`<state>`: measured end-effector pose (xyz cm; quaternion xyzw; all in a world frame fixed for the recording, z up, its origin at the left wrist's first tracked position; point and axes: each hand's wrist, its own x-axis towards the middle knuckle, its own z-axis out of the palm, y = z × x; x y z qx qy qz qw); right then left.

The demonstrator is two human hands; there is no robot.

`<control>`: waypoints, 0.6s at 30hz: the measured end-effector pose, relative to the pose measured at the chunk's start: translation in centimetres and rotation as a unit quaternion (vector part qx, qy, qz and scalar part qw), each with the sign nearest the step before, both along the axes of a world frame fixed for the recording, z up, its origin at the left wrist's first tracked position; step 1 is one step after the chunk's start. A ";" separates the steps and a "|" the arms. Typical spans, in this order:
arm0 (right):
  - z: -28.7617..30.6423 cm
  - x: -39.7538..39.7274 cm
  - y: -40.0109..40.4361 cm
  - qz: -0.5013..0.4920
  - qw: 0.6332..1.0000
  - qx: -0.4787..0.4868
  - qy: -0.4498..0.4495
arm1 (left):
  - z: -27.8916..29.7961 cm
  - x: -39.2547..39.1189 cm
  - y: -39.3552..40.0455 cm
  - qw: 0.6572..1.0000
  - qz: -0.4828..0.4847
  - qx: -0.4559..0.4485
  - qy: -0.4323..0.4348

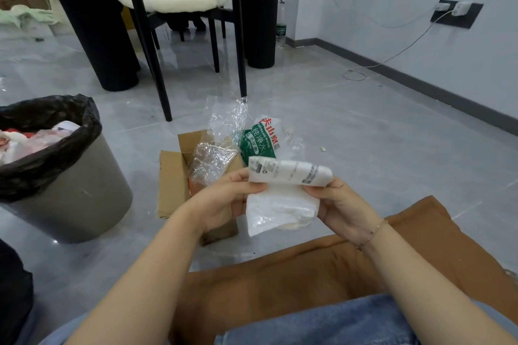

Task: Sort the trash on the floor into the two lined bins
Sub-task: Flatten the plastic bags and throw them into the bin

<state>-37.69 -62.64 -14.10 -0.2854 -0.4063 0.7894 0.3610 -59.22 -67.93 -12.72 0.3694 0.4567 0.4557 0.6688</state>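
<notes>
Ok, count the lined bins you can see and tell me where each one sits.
1 in clear view: a grey bin with a black liner on the floor at the left, already holding trash. A dark shape at the bottom-left edge may be the second, but it is cut off.

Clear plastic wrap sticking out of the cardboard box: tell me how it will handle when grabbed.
The clear plastic wrap is crinkled and thin, so probably floppy and very light. Its glossy film may slip between fingers. It sits loosely in the cardboard box, so it should lift out easily.

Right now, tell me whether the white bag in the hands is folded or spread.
Folded: the white plastic bag has its top edge turned over, pinched between left hand and right hand.
</notes>
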 end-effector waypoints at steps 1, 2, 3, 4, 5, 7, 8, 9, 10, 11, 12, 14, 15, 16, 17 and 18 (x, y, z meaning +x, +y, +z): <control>-0.2 0.1 0.1 -0.001 1.000 0.025 -0.019 | 0.0 -0.2 0.1 1.000 0.005 -0.005 -0.011; -0.1 0.1 0.1 -0.011 0.997 0.058 -0.042 | 0.0 -0.5 0.2 0.999 0.002 -0.013 -0.035; -0.2 0.2 0.1 -0.031 0.992 0.098 -0.070 | 0.0 -0.7 0.1 0.997 -0.009 -0.030 -0.070; -0.1 0.1 0.0 -0.050 0.985 0.136 -0.098 | 0.1 -0.9 0.0 0.994 -0.023 -0.054 -0.093; -0.1 0.2 0.0 -0.065 0.975 0.176 -0.123 | 0.2 -1.0 -0.2 0.992 -0.044 -0.073 -0.090; -0.2 0.1 -0.3 -0.081 0.951 0.249 -0.165 | -0.1 -0.7 -0.4 0.993 -0.087 -0.079 -0.030; -0.1 -0.1 -0.5 -0.083 0.940 0.275 -0.185 | -0.3 -0.5 -0.4 0.994 -0.085 -0.066 0.004; -0.1 -0.1 -0.6 -0.079 0.933 0.290 -0.197 | -0.4 -0.2 -0.4 0.996 -0.064 -0.052 0.022; -0.1 -0.2 -0.7 -0.067 0.934 0.291 -0.198 | -0.3 -0.2 -0.4 0.998 -0.030 -0.041 0.024; -0.2 -0.3 -0.6 -0.050 0.942 0.277 -0.185 | -0.3 -0.2 -0.3 0.999 0.001 -0.028 0.021; -0.2 -0.5 -0.7 -0.028 0.956 0.247 -0.158 | -0.1 -0.4 -0.3 0.999 0.027 -0.013 0.024; -0.1 -1.1 -0.9 0.000 0.979 0.175 -0.101 | 0.2 -0.9 -0.4 0.996 0.072 0.016 0.056; 0.0 -1.7 -1.1 0.002 0.984 0.155 -0.092 | 0.4 -1.2 -0.5 0.993 0.092 0.027 0.066; 0.2 -2.3 -1.5 -0.001 0.984 0.149 -0.099 | 0.7 -1.6 -0.6 0.991 0.113 0.033 0.071; 0.4 -3.0 -2.0 -0.011 0.980 0.160 -0.119 | 0.9 -1.9 -0.7 0.988 0.129 0.039 0.072; 0.6 -3.8 -2.6 -0.023 0.975 0.174 -0.136 | 1.2 -2.3 -1.1 0.985 0.148 0.048 0.077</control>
